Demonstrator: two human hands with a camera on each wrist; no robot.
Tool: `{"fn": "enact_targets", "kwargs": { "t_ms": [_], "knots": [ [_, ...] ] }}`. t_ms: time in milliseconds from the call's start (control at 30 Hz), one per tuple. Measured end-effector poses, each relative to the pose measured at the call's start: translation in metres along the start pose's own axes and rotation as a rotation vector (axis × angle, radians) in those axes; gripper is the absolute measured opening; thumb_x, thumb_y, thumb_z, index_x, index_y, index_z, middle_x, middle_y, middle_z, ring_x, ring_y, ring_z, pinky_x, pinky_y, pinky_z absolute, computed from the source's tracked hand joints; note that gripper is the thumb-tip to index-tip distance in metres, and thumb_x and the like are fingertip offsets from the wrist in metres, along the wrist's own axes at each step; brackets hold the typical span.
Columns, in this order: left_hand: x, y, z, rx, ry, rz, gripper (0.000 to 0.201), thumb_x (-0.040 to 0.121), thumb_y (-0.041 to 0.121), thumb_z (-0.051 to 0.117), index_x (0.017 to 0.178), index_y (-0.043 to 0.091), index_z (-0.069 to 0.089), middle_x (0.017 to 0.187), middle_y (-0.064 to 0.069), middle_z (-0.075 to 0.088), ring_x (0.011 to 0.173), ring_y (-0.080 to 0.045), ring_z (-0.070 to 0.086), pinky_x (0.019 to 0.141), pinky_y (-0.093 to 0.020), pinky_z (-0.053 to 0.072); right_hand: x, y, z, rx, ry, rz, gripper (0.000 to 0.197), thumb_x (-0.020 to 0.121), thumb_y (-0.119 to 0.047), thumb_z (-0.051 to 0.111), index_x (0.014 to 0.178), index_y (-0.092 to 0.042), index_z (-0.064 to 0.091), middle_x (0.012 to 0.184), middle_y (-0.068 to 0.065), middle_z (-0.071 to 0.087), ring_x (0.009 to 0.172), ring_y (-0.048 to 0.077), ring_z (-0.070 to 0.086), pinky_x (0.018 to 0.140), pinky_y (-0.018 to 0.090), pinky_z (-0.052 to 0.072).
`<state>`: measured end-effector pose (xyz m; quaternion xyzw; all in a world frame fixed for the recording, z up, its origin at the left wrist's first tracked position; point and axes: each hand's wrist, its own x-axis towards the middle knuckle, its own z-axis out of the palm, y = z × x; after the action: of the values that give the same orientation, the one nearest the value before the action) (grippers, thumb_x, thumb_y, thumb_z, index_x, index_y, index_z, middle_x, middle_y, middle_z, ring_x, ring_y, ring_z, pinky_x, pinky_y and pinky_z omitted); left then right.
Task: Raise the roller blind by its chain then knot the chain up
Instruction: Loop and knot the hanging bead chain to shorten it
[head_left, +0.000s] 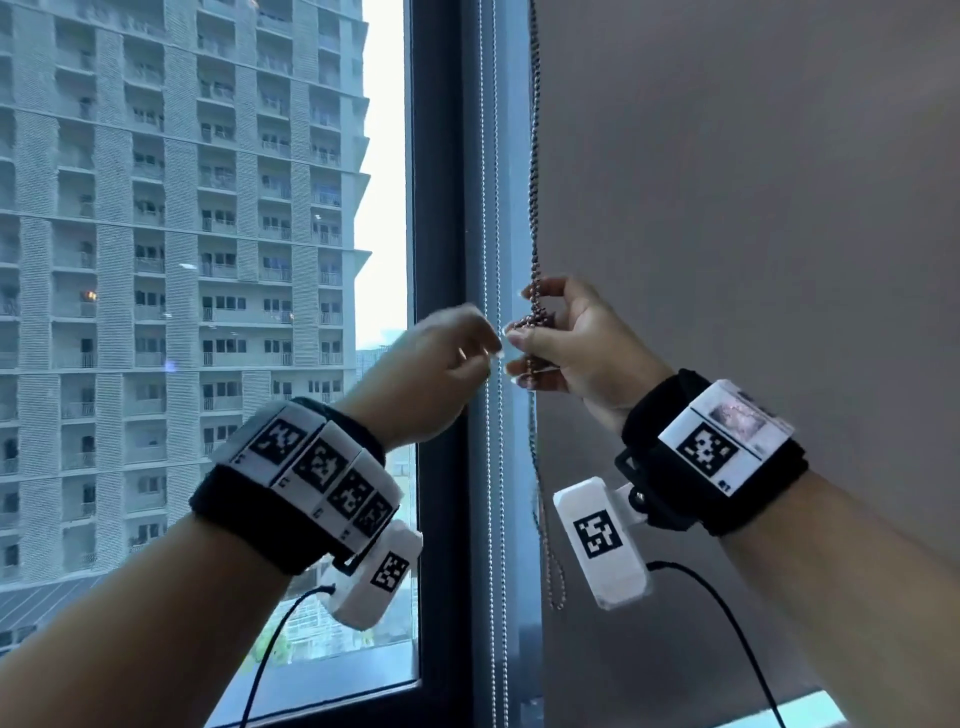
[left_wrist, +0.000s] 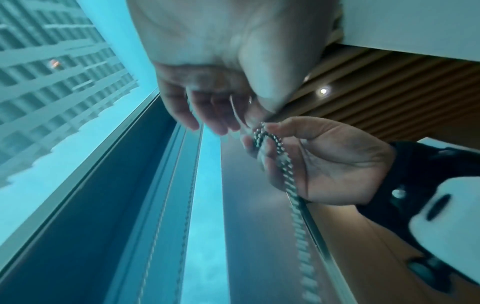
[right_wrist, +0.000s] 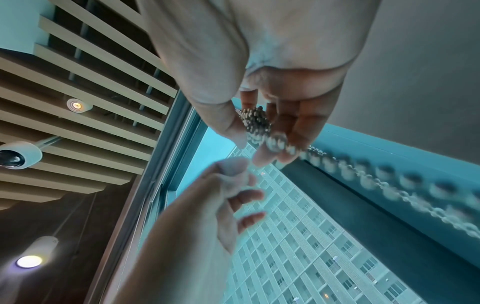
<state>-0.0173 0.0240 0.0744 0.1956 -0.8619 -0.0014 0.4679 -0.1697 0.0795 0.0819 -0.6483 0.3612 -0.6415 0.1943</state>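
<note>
A dark beaded chain hangs down the left edge of the grey roller blind, and its loop dangles below my wrists. My right hand grips a bunched coil of that chain between thumb and curled fingers. The strands run down across its palm. My left hand is blurred, and its fingertips sit right against the right hand's. In the right wrist view its thumb and forefinger are pressed together, but I cannot see whether they pinch a strand.
A thin silver bead chain runs straight down beside the dark window frame. A tower block fills the glass on the left. The blind's bottom edge shows at the lower right. Slatted ceiling with spotlights overhead.
</note>
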Motion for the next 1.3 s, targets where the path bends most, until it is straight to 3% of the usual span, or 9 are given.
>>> {"fn": "enact_targets", "kwargs": {
  "t_ms": [133,267,367,467,567,700,967,1100,1300],
  "knots": [
    [0.015,0.008,-0.013,0.347,0.288,0.299,0.037,0.074,0.009,0.057,0.109,0.021,0.053,0.116,-0.002,0.054,0.108,-0.017,0.050,0.093,-0.032,0.038,-0.011,0.013,0.000,0.018,0.010,0.082,0.040,0.085,-0.006,0.060,0.121,-0.015,0.045,0.105,0.010,0.065,0.060,0.015,0.062,0.063,0.032,0.057],
    [0.033,0.008,-0.011,0.751,0.026,0.577,0.059,0.072,0.023,0.069,0.127,0.032,0.049,0.148,0.002,0.039,0.146,-0.022,0.017,0.116,-0.054,0.011,-0.019,0.024,0.001,-0.131,-0.030,0.107,0.026,0.092,-0.016,0.052,0.118,-0.014,0.052,0.081,0.004,0.070,0.047,0.014,0.053,0.058,0.031,0.054],
    [0.049,-0.001,-0.011,0.826,-0.042,0.644,0.042,0.075,0.035,0.068,0.115,0.029,0.057,0.139,0.003,0.050,0.145,-0.022,0.021,0.117,-0.055,0.004,-0.022,0.027,-0.004,-0.187,-0.071,0.111,0.024,0.094,-0.015,0.048,0.117,-0.017,0.052,0.072,0.004,0.061,0.042,0.009,0.045,0.058,0.032,0.053],
    [0.058,-0.007,-0.012,0.757,-0.001,0.710,0.023,0.078,0.041,0.059,0.093,0.024,0.060,0.103,0.004,0.067,0.120,-0.021,0.054,0.117,-0.046,0.014,-0.027,0.029,-0.014,-0.118,-0.034,0.096,0.023,0.092,-0.006,0.048,0.109,-0.021,0.047,0.069,0.004,0.054,0.041,0.007,0.042,0.053,0.029,0.053],
    [0.061,-0.014,-0.010,0.600,-0.003,0.698,0.015,0.080,0.032,0.051,0.088,0.020,0.055,0.082,0.004,0.067,0.080,-0.022,0.063,0.106,-0.040,0.038,-0.029,0.030,-0.026,-0.005,0.056,0.048,0.024,0.090,0.003,0.045,0.088,-0.020,0.043,0.068,0.004,0.054,0.043,0.009,0.045,0.052,0.029,0.052],
    [0.061,-0.025,-0.012,0.196,0.073,0.509,0.017,0.077,0.023,0.048,0.090,0.020,0.058,0.078,0.006,0.059,0.072,-0.019,0.055,0.072,-0.032,0.047,-0.025,0.033,-0.033,-0.187,0.110,0.037,0.034,0.090,0.009,0.040,0.068,-0.012,0.055,0.074,0.000,0.061,0.046,0.004,0.050,0.058,0.018,0.049],
    [0.065,-0.018,-0.027,-0.781,0.254,0.170,0.022,0.081,0.004,0.053,0.080,0.026,0.051,0.065,0.009,0.061,0.060,-0.014,0.061,0.068,-0.036,0.053,0.007,0.025,-0.007,-0.290,0.230,-0.082,0.023,0.091,-0.002,0.048,0.095,-0.017,0.065,0.085,0.002,0.059,0.063,0.001,0.053,0.059,0.008,0.043],
    [0.063,-0.011,-0.032,-1.282,0.168,-0.026,0.027,0.088,-0.005,0.042,0.073,0.014,0.052,0.071,-0.005,0.057,0.062,-0.014,0.059,0.063,-0.025,0.053,0.020,0.004,0.014,-0.345,0.163,-0.073,0.027,0.097,-0.029,0.041,0.109,-0.019,0.063,0.099,-0.004,0.062,0.084,0.012,0.054,0.072,0.022,0.041],
    [0.061,-0.016,-0.027,-1.560,0.116,-0.183,0.024,0.093,-0.004,0.040,0.080,0.007,0.057,0.076,-0.013,0.062,0.067,-0.021,0.064,0.063,-0.026,0.058,0.034,-0.018,0.037,-0.152,0.156,-0.087,0.026,0.094,-0.040,0.042,0.098,-0.023,0.061,0.100,-0.005,0.063,0.090,0.015,0.057,0.091,0.039,0.042]
  ]
}}
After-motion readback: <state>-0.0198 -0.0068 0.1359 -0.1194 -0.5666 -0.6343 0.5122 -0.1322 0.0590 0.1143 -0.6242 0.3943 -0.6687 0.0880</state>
